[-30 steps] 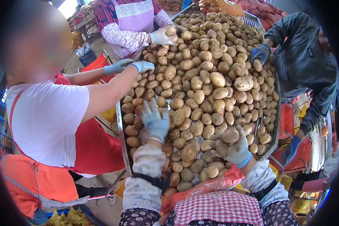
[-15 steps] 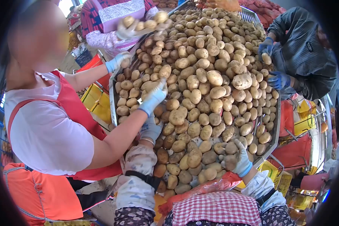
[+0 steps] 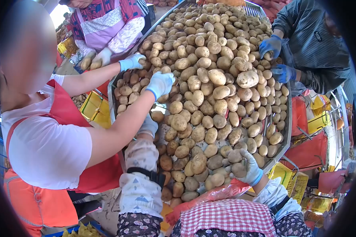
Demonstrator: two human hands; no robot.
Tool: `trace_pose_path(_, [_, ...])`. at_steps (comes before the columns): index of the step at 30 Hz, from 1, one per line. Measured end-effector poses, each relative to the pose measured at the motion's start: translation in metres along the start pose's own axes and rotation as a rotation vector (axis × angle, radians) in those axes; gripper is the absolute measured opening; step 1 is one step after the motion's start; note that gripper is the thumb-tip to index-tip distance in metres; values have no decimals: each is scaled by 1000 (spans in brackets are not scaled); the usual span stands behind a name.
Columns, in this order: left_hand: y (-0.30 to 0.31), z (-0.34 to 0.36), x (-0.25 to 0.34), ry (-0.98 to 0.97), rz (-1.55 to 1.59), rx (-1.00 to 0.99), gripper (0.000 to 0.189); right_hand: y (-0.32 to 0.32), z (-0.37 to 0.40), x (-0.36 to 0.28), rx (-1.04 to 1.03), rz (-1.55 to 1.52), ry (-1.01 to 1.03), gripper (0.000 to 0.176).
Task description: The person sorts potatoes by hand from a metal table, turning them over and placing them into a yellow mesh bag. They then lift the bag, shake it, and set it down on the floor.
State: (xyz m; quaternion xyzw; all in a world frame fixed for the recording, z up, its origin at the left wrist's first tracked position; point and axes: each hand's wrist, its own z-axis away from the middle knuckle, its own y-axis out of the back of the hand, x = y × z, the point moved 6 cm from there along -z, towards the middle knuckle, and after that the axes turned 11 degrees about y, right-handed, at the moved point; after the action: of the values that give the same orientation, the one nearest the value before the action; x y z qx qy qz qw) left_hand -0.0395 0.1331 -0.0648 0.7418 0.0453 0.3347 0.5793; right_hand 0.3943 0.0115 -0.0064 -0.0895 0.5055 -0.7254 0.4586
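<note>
Potatoes (image 3: 209,98) are heaped on a metal-edged table (image 3: 289,130). My right hand (image 3: 250,170), in a pale blue and grey glove, is closed round a dark potato (image 3: 238,170) near the table's front right. Another dark potato (image 3: 234,156) touches it by the fingertips. On the left edge of the heap is my gloved left hand (image 3: 148,127), partly behind a co-worker's forearm; its fingers are hidden. A red plastic bag (image 3: 217,195) lies along the near edge, in front of my checked apron (image 3: 227,217).
At the left a co-worker in a red apron (image 3: 67,106) reaches across with both gloved hands. One behind holds potatoes off the table. Another at the right has blue-gloved hands (image 3: 283,73) on the heap. Yellow baskets (image 3: 281,173) stand at the right.
My right hand has closed round a potato. My left hand has shifted left and up. The left co-worker's near hand moved up; the back co-worker's hands moved left, off the table, with potatoes.
</note>
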Motion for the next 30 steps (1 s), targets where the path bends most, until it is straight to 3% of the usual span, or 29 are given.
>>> trace_pose_path(1, [2,-10,9,-32,102,24,80,-4,0,-1,0,9,9,60])
trace_pose_path(3, [7,3,16,30,-30,-88,77,-15,0,0,-51,3,34,60])
trace_pose_path(4, [21,11,24,60,-100,-138,76,-2,-2,-5,-44,195,96,60])
trace_pose_path(6, [35,27,22,124,-5,-94,74,-16,5,-11,-41,175,97,60])
trace_pose_path(8, [52,46,27,145,159,4,73,-19,9,-16,-47,98,91,62])
trace_pose_path(10, [56,73,39,258,663,-113,66,-17,10,-18,-37,20,72,63])
trace_pose_path(11, [65,83,59,-26,563,-110,60,-18,9,-17,-28,-48,47,65])
trace_pose_path(13, [46,74,61,-54,419,-142,59,-17,6,-11,9,-75,21,63])
trace_pose_path(14, [41,65,61,-24,531,-306,56,-15,3,-10,22,100,54,62])
trace_pose_path(15, [43,57,61,-27,530,-291,56,-14,0,-10,32,276,94,60])
trace_pose_path(17, [15,44,59,126,923,-641,52,-18,-4,-11,46,457,130,58])
trace_pose_path(19, [-2,34,59,144,989,-702,44,-19,-5,2,-24,-98,-27,63])
trace_pose_path(21, [0,30,68,181,1128,-806,38,-9,-9,3,-23,-90,-26,64])
trace_pose_path(22, [-11,30,60,202,1174,-870,31,11,-11,-3,19,372,115,58])
trace_pose_path(24, [0,43,52,195,1269,-794,31,-25,-7,-4,3,171,52,58])
trace_pose_path(26, [35,59,65,215,1298,-752,35,-28,-6,-7,-15,181,49,61])
trace_pose_path(29, [47,65,67,310,1303,-802,40,-22,-12,-8,-4,257,70,71])
trace_pose_path(30, [41,60,60,262,1270,-797,36,-19,-13,-6,15,235,76,71])
